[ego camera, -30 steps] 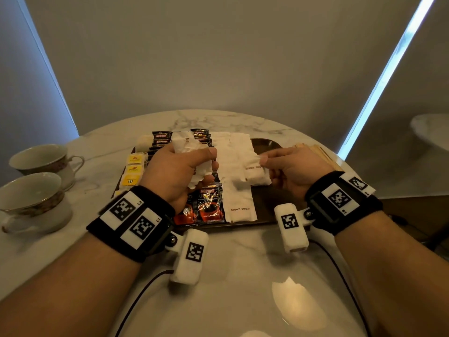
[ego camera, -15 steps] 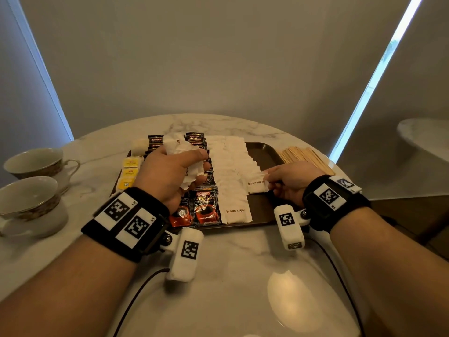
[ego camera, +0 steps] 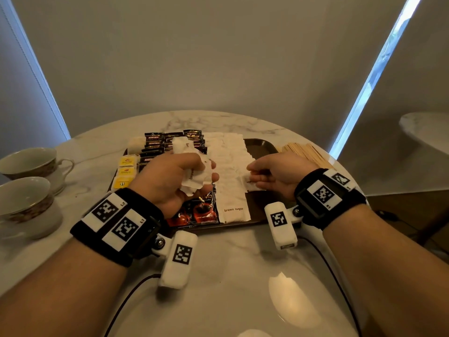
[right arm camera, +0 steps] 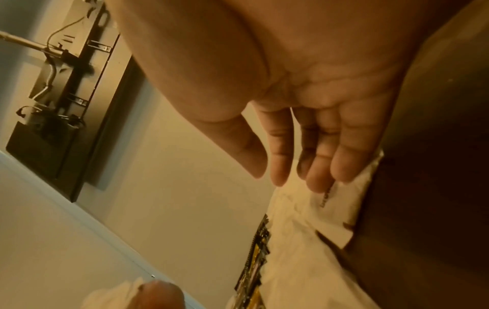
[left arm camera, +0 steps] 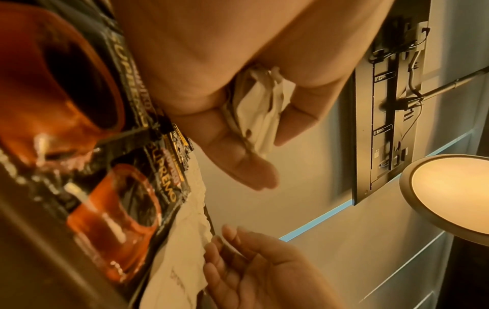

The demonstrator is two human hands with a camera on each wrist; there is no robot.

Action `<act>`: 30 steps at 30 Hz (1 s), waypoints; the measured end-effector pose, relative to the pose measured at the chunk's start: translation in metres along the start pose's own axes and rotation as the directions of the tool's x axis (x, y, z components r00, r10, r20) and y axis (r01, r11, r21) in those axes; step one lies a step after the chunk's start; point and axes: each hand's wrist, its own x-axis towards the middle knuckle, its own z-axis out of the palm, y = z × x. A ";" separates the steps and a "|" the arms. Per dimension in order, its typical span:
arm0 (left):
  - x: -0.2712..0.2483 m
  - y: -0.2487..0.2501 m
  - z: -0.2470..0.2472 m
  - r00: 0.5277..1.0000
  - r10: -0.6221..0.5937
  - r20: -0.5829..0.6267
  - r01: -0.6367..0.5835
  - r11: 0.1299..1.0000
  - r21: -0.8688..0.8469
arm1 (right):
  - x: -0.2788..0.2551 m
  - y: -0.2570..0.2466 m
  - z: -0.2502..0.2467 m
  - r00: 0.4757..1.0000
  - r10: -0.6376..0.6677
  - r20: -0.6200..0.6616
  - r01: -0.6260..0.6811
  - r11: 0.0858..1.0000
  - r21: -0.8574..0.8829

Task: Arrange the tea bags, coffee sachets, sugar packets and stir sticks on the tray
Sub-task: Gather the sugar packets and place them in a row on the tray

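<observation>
Two cups at far left on the counter. Yellow tea bags and dark coffee sachets lined up on the tray. Left hand clutching a crumpled bunch of sugar packets above the sachets; likely to spill some if loosened. Right hand, fingers relaxed and holding nothing, touching the laid sugar row; could nudge it crooked. Stir sticks off the tray, far right.

Two teacups are standing on the table. Three yellow tea bags are lying in a column on the tray. Two red coffee sachets are showing; the sugar packets are overlapping too much for counting.
</observation>
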 end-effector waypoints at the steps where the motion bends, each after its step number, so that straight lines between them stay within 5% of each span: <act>1: -0.002 0.000 0.000 0.999 -0.018 0.045 0.018 1.000 0.014 | 0.000 -0.001 0.001 1.000 0.002 0.001 -0.002 1.000 -0.024; 5: -0.005 0.002 0.001 0.984 -0.060 0.166 0.051 0.997 0.062 | -0.005 -0.012 0.008 0.978 -0.148 0.144 0.148 0.989 0.010; 9: -0.008 0.002 0.001 0.967 -0.077 0.245 0.034 0.984 0.176 | -0.018 -0.030 0.029 0.864 -0.307 0.398 0.343 0.939 -0.021; 12: -0.010 0.003 0.000 0.957 -0.102 0.271 0.044 0.976 0.213 | -0.015 -0.038 0.045 0.810 -0.370 0.455 0.438 0.897 -0.050; 18: -0.006 0.004 -0.002 0.960 -0.096 0.262 0.044 0.980 0.196 | -0.003 -0.027 0.047 0.785 -0.437 0.439 0.411 0.898 0.158; 24: -0.001 0.002 -0.001 0.990 -0.009 0.142 -0.011 0.990 0.138 | -0.003 -0.021 0.038 0.833 -0.480 0.276 0.338 0.836 0.433; 30: 0.000 0.007 -0.005 0.997 0.070 0.027 -0.071 0.996 0.056 | -0.008 -0.015 0.045 0.807 -0.527 0.265 0.434 0.834 0.340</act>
